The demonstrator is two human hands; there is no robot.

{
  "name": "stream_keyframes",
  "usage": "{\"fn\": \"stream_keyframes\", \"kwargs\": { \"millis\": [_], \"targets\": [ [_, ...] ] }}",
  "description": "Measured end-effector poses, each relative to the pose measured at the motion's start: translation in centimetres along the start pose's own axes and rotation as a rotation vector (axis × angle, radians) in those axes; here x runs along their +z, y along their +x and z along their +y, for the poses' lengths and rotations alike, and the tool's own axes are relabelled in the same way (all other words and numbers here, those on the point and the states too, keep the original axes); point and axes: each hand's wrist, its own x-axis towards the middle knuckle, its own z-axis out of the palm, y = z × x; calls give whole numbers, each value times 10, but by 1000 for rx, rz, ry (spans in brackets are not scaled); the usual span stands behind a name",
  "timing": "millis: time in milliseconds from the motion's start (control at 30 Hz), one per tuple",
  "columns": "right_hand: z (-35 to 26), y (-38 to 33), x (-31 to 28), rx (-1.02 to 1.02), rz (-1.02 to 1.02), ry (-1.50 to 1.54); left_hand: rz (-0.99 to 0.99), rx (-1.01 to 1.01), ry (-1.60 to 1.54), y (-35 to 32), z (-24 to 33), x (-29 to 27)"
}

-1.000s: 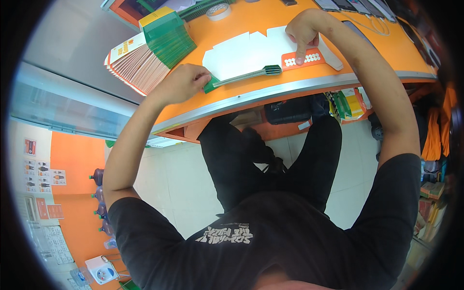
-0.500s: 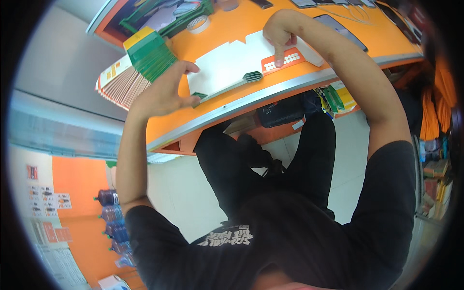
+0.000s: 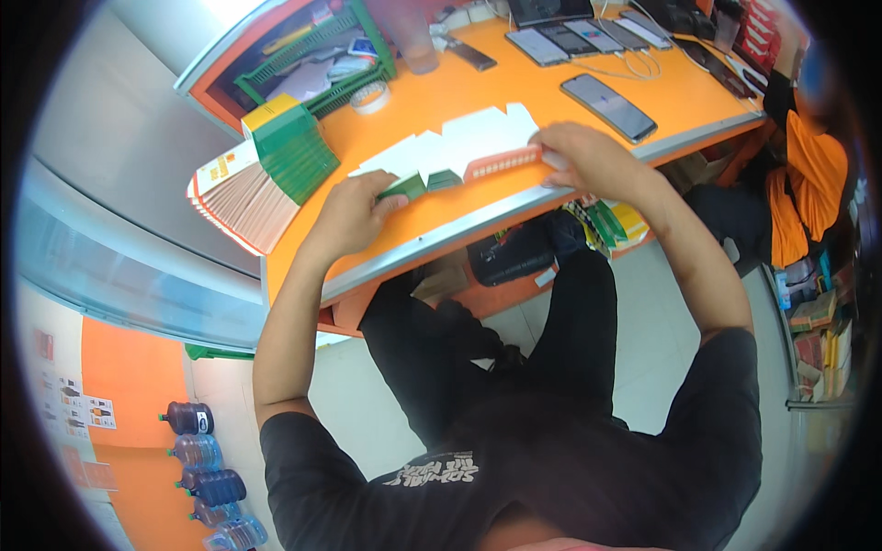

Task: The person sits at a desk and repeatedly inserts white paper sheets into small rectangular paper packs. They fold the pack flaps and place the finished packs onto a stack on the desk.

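Note:
On the orange desk lies a partly folded cardboard carton [image 3: 469, 138], white inside, with green and red panels along its near side. Its near flaps stand up from the desk. My left hand [image 3: 354, 213] pinches the green flap at the near left corner between thumb and fingers. At the other end, my right hand [image 3: 583, 158] grips the right edge beside the red panel with its row of white dots. Left of the carton stands a fanned stack of flat green, yellow and white cartons [image 3: 266, 174], which neither hand touches.
A roll of tape [image 3: 370, 97] sits behind the stack, near a green basket [image 3: 317, 69] of papers. A dark phone [image 3: 609, 106] lies right of the carton; several more phones and cables are farther back. A person in orange [image 3: 813, 174] is at the far right.
My left hand has closed from spread fingers onto the green flap. My right hand has shifted from the carton's top to its right edge. The near panels are now raised, and the view has shifted.

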Motion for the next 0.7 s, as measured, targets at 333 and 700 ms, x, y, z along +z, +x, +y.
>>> {"fn": "stream_keyframes", "kwargs": {
  "millis": [333, 700],
  "targets": [
    [-9, -29, -9, 12, -17, 135, -32, -106, -21, -13, 10, -16],
    [33, 38, -28, 218, -641, 321, 82, 378, 169, -1, -12, 20]
  ]
}}
